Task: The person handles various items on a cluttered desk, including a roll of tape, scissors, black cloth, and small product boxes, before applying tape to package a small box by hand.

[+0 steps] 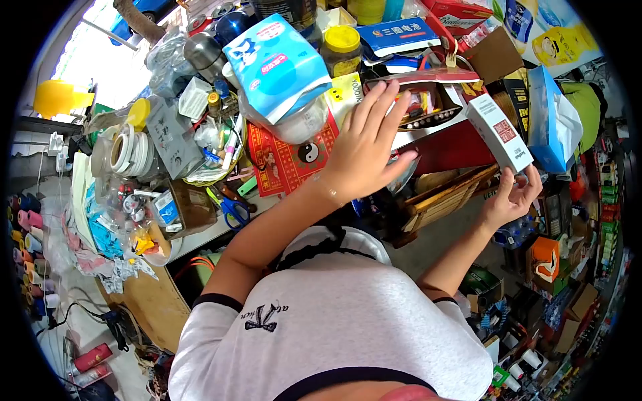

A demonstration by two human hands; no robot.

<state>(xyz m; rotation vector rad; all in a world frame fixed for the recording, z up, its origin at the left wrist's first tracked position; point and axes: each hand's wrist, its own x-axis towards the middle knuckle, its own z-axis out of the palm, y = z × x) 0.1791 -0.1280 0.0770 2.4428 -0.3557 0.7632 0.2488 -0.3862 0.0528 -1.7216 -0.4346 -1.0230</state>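
My left hand (pixel 368 147) is raised above the crowded table, fingers stretched out, holding nothing. Beneath and beside it are a red printed sheet (pixel 272 160) with a black and white round symbol, a yellow packet (pixel 346 93), and a red open box (pixel 455 148) with small items inside. At the right, my right hand (pixel 511 197) has its fingertips at the lower end of a white carton (pixel 499 134) with a red label. The carton is tilted, its upper end close to the red box. A blue tissue box (pixel 552 120) stands just right of the carton.
A blue and white tissue pack (pixel 275 67), a yellow-lidded jar (pixel 342 50) and a blue box (pixel 399 35) lie toward the back. Blue-handled scissors (pixel 234 212) rest at the table's near edge. A wooden stool or frame (pixel 451 197) is below the red box; shelves of goods line the right.
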